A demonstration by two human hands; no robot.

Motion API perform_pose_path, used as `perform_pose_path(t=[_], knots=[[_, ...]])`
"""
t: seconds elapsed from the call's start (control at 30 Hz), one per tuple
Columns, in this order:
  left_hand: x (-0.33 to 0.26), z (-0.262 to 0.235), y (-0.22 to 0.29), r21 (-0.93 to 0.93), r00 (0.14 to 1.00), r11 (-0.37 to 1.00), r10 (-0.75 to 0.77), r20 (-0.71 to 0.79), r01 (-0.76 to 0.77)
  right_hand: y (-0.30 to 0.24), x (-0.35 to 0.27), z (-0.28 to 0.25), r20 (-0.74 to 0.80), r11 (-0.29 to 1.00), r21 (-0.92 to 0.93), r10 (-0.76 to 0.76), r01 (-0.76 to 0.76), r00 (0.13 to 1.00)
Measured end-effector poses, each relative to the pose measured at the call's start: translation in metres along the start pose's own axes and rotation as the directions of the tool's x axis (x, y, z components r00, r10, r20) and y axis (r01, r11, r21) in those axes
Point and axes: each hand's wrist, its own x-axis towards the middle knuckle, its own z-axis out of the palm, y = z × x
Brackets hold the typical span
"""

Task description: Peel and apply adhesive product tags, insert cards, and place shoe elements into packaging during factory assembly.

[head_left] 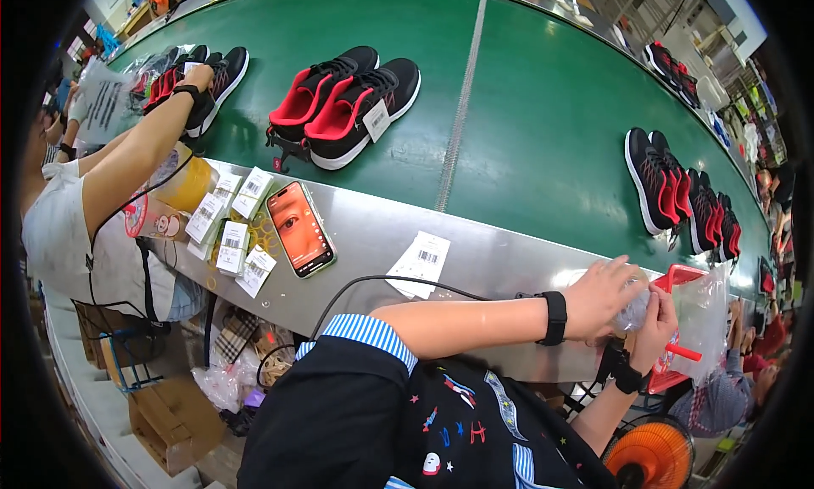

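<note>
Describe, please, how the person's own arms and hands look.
The left hand and right hand are gloveless, each with a black wristband. The left sleeve is black, ending in a blue-and-white striped cuff. A black cable runs beside the left forearm.

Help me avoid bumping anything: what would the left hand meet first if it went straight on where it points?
The left hand would likely first press into the crumpled clear plastic, with the right hand seemingly just beyond, though depth is unclear.
</note>
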Motion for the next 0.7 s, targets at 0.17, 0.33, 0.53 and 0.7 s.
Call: perform_pose_path(t=[0.17, 0.33, 0.53, 0.7], knots=[[0.016, 0.008, 0.011, 0.088, 0.916, 0.913, 0.393, 0.077, -0.398, -0.01, -0.004, -0.004, -0.162, 0.992, 0.119, -0.016, 0.035, 0.987], [0.023, 0.036, 0.001, 0.219, 0.918, 0.899, 0.396, -0.038, -0.379, -0.043, -0.002, -0.015, -0.073, 0.995, -0.077, -0.06, 0.055, 0.995], [0.024, 0.043, 0.002, 0.23, 0.946, 0.918, 0.31, 0.094, -0.324, -0.044, -0.001, -0.02, -0.169, 0.965, -0.165, -0.232, 0.204, 0.958], [0.021, 0.04, -0.003, 0.257, 0.937, 0.905, 0.3, 0.181, -0.34, -0.051, 0.0, -0.025, -0.194, 0.991, -0.11, -0.092, 0.072, 0.977]])
